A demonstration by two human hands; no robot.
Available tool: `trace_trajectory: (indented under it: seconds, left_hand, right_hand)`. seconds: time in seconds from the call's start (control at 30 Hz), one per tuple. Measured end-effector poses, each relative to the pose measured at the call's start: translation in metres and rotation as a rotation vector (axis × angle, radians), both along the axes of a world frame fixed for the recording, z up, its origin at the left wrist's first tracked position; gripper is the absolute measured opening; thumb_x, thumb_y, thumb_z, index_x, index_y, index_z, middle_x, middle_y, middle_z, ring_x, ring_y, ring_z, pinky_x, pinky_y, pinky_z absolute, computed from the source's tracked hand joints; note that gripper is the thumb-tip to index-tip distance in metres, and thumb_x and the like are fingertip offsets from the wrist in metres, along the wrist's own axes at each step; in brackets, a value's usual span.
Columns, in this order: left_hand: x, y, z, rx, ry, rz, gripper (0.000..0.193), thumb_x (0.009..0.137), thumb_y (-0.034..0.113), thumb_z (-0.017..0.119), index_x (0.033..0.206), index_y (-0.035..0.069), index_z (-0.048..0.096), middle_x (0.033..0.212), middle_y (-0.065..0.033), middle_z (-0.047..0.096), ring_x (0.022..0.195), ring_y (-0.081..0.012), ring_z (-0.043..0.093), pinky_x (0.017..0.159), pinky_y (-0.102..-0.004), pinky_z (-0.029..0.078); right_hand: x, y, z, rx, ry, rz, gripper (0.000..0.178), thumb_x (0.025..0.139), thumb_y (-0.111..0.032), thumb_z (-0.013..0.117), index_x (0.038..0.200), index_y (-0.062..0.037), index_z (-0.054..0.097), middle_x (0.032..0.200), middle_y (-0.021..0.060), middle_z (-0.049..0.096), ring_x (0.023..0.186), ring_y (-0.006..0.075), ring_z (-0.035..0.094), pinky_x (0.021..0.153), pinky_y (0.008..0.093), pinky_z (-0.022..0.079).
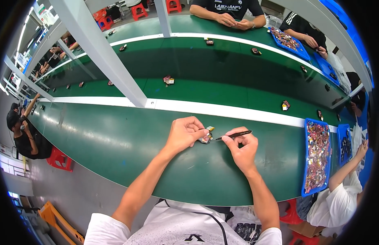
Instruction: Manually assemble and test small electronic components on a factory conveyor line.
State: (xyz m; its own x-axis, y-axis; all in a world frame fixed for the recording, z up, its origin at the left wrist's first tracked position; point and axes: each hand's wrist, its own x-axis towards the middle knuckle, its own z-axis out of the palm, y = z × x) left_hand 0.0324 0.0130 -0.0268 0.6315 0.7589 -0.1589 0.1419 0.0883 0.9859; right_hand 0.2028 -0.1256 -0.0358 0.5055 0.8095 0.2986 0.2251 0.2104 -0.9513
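My left hand is closed on a small assembly with dark, reddish and yellow bits, just above or on the green bench; its exact make-up is too small to tell. In my right hand, fingers pinch a pair of black tweezers. Their thin tip points left, close to the assembly; whether it touches cannot be made out.
To my right lies a blue tray heaped with small colourful parts, beside a second blue tray. A white rail separates the bench from a green conveyor belt carrying scattered assemblies. A grey post rises ahead-left. Co-workers sit around.
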Motion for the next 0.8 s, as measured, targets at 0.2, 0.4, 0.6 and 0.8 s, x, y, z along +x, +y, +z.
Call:
trace_trajectory:
  seconds: [0.2, 0.4, 0.6, 0.8]
  left_hand:
    - [-0.0039, -0.0002, -0.0024, 0.005, 0.012, -0.050, 0.014, 0.086, 0.006, 0.079, 0.087, -0.002, 0.067, 0.076, -0.0080, 0.074, 0.058, -0.0027, 0.063, 0.042, -0.0195, 0.039]
    - [-0.0032, -0.0038, 0.0042, 0.031, 0.006, -0.073, 0.011, 0.085, 0.002, 0.076, 0.083, -0.003, 0.067, 0.075, -0.0089, 0.075, 0.066, -0.0087, 0.072, 0.057, -0.0215, 0.052]
    - [-0.0021, -0.0057, 0.0042, 0.018, -0.005, -0.067, 0.011, 0.086, 0.003, 0.076, 0.083, -0.003, 0.067, 0.075, -0.0088, 0.074, 0.067, -0.0096, 0.072, 0.057, -0.0210, 0.052]
    - [-0.0018, -0.0067, 0.0008, 0.016, -0.050, -0.070, 0.014, 0.086, 0.006, 0.079, 0.088, -0.002, 0.068, 0.073, -0.0045, 0.071, 0.057, -0.0022, 0.060, 0.045, -0.0188, 0.041]
  right_hand:
    - [-0.0023, 0.0009, 0.0011, -0.039, -0.051, -0.002, 0.013, 0.082, 0.002, 0.080, 0.089, -0.0004, 0.070, 0.067, -0.0037, 0.061, 0.050, -0.0005, 0.042, 0.047, 0.0195, 0.030]
    - [-0.0069, -0.0013, 0.0005, -0.091, -0.127, -0.008, 0.014, 0.080, 0.000, 0.083, 0.089, -0.0011, 0.072, 0.058, -0.0051, 0.054, 0.047, -0.0001, 0.038, 0.046, 0.0207, 0.027]
    - [-0.0061, -0.0014, -0.0010, -0.095, -0.180, -0.022, 0.014, 0.080, 0.000, 0.083, 0.089, -0.0013, 0.073, 0.055, -0.0059, 0.050, 0.046, -0.0002, 0.037, 0.045, 0.0213, 0.025]
    - [-0.0045, -0.0023, -0.0001, -0.121, 0.048, 0.016, 0.012, 0.083, 0.002, 0.080, 0.091, 0.0005, 0.071, 0.064, -0.0060, 0.056, 0.051, -0.0012, 0.039, 0.046, 0.0197, 0.027]
